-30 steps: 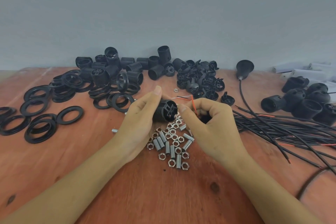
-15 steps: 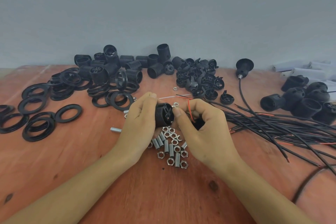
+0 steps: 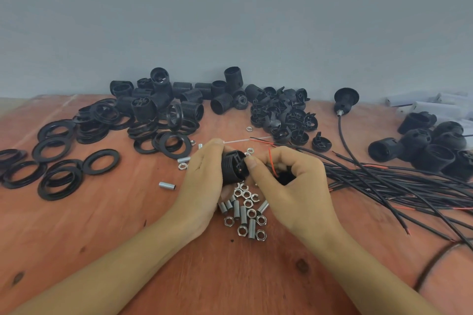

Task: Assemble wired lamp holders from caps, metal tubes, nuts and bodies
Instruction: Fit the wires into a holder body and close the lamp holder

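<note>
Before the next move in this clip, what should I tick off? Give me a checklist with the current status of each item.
1. Grip of left hand on lamp holder body: ok, fingers wrap it.
2. Terminal end of the body turned toward right hand: ok.
3. Tip of red wire seated in a terminal: cannot tell, fingertips cover it.
4. Whether the black part in the right palm is a cap: cannot tell.
5. Supply of nuts and metal tubes within reach: ok, piled beneath both hands.
</note>
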